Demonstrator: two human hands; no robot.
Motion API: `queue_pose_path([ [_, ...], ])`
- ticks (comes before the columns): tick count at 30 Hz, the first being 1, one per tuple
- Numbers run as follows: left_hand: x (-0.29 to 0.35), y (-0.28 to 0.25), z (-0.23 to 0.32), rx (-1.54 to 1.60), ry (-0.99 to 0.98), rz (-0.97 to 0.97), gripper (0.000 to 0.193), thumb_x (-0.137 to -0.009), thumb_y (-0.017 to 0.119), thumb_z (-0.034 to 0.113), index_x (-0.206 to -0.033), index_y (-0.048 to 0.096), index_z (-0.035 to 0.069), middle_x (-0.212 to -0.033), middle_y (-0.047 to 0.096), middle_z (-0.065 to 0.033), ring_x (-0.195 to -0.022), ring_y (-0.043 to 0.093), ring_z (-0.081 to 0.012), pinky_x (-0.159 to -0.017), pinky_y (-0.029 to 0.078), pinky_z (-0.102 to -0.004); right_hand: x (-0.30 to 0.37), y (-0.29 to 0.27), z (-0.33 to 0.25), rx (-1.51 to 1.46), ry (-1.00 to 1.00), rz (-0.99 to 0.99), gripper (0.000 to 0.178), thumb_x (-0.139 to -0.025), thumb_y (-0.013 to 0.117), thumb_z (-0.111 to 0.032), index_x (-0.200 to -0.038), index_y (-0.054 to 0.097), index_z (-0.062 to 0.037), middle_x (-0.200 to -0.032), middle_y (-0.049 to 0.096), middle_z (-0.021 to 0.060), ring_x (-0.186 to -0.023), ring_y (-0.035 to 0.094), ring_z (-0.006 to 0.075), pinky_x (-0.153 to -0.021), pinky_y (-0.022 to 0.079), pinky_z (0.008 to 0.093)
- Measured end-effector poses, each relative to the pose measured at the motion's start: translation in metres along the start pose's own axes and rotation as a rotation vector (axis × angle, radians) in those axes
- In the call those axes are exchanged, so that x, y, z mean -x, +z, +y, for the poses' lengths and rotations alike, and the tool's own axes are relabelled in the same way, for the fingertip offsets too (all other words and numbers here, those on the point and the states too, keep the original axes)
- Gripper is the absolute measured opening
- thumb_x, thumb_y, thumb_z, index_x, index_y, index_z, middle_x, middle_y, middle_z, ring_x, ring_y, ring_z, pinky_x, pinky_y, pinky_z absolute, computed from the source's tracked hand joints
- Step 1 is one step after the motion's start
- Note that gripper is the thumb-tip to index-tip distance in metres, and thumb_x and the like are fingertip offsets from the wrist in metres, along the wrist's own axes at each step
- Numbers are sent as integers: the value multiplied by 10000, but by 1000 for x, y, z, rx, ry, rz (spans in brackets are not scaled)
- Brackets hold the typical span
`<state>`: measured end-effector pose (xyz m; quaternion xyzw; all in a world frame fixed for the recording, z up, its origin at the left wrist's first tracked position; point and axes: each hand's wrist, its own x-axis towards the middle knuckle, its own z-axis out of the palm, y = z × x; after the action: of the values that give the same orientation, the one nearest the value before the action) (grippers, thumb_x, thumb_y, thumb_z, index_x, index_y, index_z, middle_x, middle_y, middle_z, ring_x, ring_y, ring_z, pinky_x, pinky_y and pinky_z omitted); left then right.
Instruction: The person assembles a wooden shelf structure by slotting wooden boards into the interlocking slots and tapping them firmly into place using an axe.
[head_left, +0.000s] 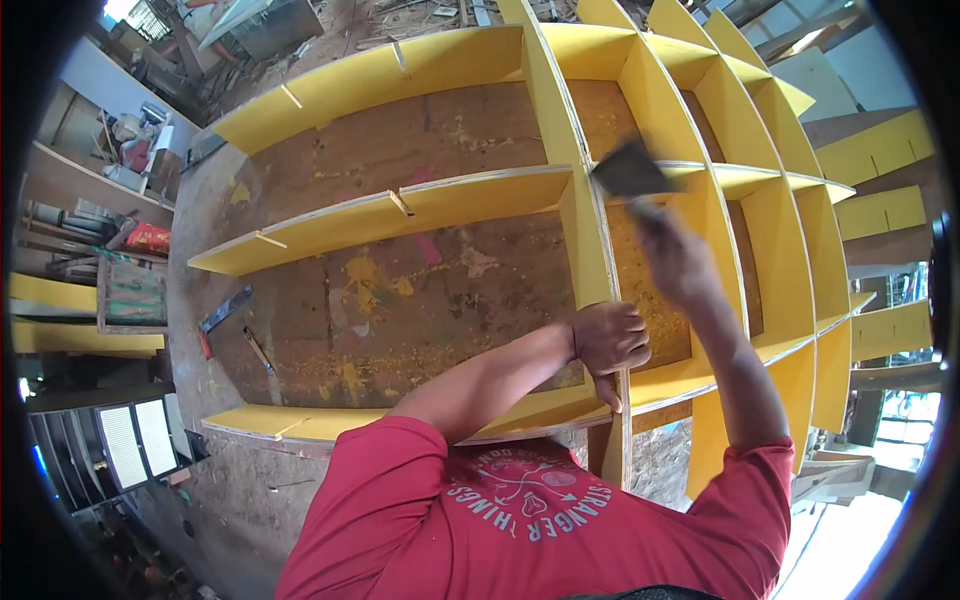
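Observation:
My left hand (612,340) is closed over the top edge of a long yellow upright board (598,240), which runs away from me through a grid of interlocked yellow boards. In my right hand (680,262) is a hand tool with a broad, dark, flat head (632,170). It is smeared by motion, so its exact kind is unclear. The head hangs just above the board's edge, near where a crosswise yellow board (470,205) meets it. Whether it touches the wood I cannot tell.
The grid stands on a paint-stained brown tabletop (400,290). To the left lie a tool with a red handle and bluish blade (228,308) and a slim stick-like tool (259,350). More yellow boards (880,215) are at the right. A cluttered shelf (130,150) stands far left.

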<state>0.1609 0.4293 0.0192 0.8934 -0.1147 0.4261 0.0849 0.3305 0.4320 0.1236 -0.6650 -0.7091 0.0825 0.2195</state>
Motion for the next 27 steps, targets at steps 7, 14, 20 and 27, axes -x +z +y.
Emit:
queue_pose_path([
  [7, 17, 5, 0, -73, -11, 87, 925, -730, 494, 1047, -703, 538, 124, -690, 517, -40, -653, 531, -230, -655, 417, -382, -16, -12, -39, -55, 100, -173, 417, -1104, 596, -458, -1144, 603, -43, -807, 696, 268, -790, 693, 542, -697, 493, 649],
  [14, 3, 0, 0, -27, -1, 85, 900, -755, 506, 1042, -679, 486, 145, -695, 478, -28, -644, 500, -217, -641, 401, -369, 0, 4, -30, 178, 219, -231, 416, -1110, 597, -444, -1136, 574, -29, -773, 688, 285, -780, 694, 536, -682, 500, 626],
  [20, 21, 13, -3, -105, -23, 133, 937, -705, 483, 1072, -689, 526, 136, -695, 493, -32, -651, 510, -232, -677, 418, -391, -35, -5, -31, -13, 148, -270, 432, -1108, 593, -461, -1119, 598, -29, -866, 702, 307, -884, 689, 545, -733, 511, 613],
  [27, 15, 4, 0, -70, -38, 78, 920, -764, 436, 1061, -684, 492, 146, -695, 458, -21, -653, 481, -215, -659, 383, -372, -139, -10, -53, -190, 56, 288, 433, -1128, 587, -441, -1093, 610, -10, -790, 675, 256, -740, 687, 462, -638, 490, 515],
])
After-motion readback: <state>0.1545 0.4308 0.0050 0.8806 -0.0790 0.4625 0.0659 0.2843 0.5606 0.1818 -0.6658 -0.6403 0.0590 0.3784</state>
